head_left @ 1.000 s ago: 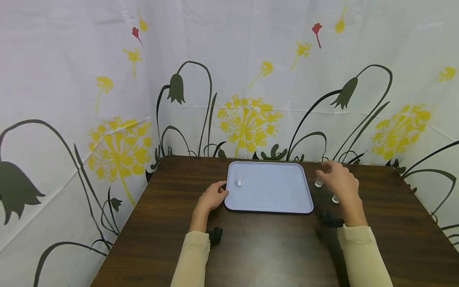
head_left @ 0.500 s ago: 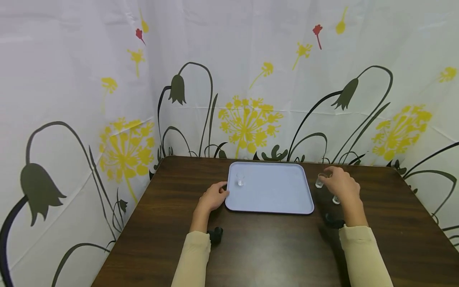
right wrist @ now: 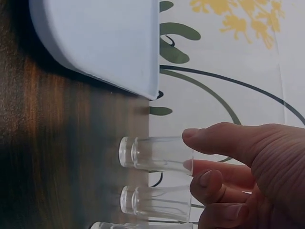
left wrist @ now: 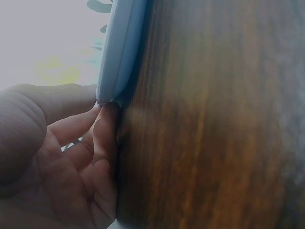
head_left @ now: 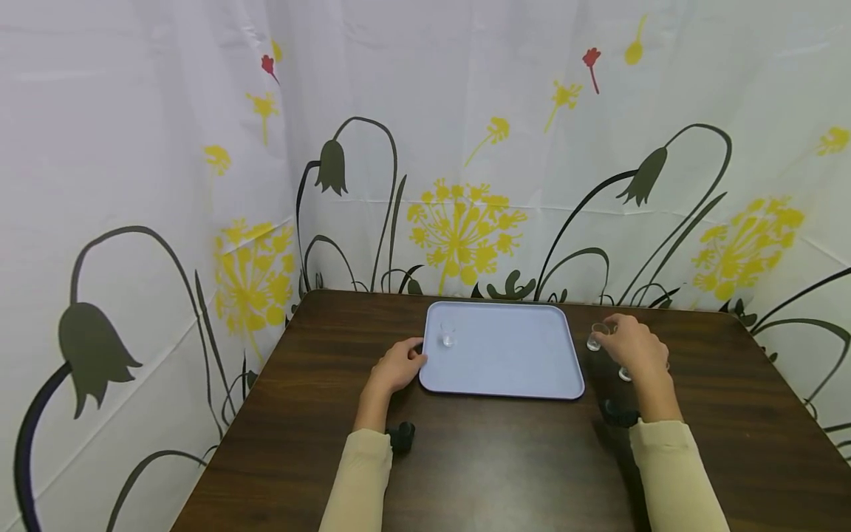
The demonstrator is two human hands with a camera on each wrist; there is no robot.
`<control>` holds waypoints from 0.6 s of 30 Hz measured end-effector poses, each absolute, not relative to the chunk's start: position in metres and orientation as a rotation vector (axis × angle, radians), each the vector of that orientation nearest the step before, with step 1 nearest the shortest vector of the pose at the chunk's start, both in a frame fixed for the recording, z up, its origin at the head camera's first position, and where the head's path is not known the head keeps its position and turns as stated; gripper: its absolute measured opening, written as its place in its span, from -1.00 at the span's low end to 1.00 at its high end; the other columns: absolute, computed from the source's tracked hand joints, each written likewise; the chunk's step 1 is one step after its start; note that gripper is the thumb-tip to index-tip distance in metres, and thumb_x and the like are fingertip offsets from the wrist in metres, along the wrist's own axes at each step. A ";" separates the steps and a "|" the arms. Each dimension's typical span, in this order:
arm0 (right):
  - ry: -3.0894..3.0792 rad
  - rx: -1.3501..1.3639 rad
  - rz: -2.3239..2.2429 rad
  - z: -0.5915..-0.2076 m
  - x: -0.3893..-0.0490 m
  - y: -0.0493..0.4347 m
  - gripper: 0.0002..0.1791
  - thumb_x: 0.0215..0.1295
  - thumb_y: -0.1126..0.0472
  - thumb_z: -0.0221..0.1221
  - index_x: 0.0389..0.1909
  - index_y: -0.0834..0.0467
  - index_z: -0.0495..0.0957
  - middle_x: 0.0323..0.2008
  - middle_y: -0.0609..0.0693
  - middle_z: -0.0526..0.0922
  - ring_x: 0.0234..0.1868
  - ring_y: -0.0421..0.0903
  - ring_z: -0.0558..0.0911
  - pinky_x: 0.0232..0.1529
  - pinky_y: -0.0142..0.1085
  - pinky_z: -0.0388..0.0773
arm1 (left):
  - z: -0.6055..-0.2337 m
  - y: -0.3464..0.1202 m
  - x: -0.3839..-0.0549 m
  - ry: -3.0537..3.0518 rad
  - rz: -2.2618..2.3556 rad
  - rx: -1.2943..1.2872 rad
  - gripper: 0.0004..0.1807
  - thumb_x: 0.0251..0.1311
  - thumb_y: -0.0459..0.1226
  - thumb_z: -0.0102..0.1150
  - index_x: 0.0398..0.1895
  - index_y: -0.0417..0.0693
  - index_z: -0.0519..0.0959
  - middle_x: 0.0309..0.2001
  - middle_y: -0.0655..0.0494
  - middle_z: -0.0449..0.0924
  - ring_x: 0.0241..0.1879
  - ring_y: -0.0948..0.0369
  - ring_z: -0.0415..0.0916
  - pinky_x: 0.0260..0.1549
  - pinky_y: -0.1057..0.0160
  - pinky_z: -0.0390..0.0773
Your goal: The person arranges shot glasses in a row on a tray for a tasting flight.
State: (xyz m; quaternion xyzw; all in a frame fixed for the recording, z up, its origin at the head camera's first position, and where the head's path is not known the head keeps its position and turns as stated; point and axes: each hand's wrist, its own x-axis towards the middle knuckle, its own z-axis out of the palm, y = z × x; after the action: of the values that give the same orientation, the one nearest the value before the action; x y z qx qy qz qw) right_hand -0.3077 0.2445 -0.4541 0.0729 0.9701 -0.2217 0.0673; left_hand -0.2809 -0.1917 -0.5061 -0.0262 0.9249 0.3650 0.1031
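Observation:
My left hand [head_left: 397, 366] grips the left edge of a pale blue tray [head_left: 505, 362]; in the left wrist view the thumb lies over the rim and fingertips are tucked beneath it. Just right of the tray, a small clear shot glass [right wrist: 159, 153] stands upright on the table. My right hand [head_left: 634, 343] pinches it near the rim, thumb on one side and a fingertip showing through the glass on the other. A second shot glass [right wrist: 157, 202] is close beside it, and part of a third glass [right wrist: 138, 226] shows at the right wrist view's bottom edge.
One more shot glass [head_left: 448, 337] stands on the tray near its left end. By the right forearm another glass [head_left: 625, 374] is partly hidden. A flower-printed white curtain [head_left: 465, 148] hangs behind the dark wooden table [head_left: 492, 458].
My right thumb has come down slightly at the shot glass, and more of its rim shows. The left hand stays on the tray's edge. The head view has shifted a little.

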 end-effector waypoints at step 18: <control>2.947 0.200 -0.636 -0.458 -0.311 0.237 -0.37 0.51 -0.07 0.20 0.41 0.24 0.46 0.19 0.43 0.65 0.10 0.48 0.63 -0.06 0.30 0.49 | -0.524 -0.200 -0.294 2.747 1.049 -0.026 -0.43 0.56 -0.06 0.12 0.56 0.03 0.47 -0.04 0.06 0.69 -0.21 0.07 0.55 -0.14 -0.08 0.44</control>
State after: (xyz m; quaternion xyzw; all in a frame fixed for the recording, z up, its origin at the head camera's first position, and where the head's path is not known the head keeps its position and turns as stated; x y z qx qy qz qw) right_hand -0.3108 0.2375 -0.4580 0.0661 0.9736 -0.2102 0.0600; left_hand -0.2937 -0.1998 -0.5243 -0.0087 0.9294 0.3550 0.1005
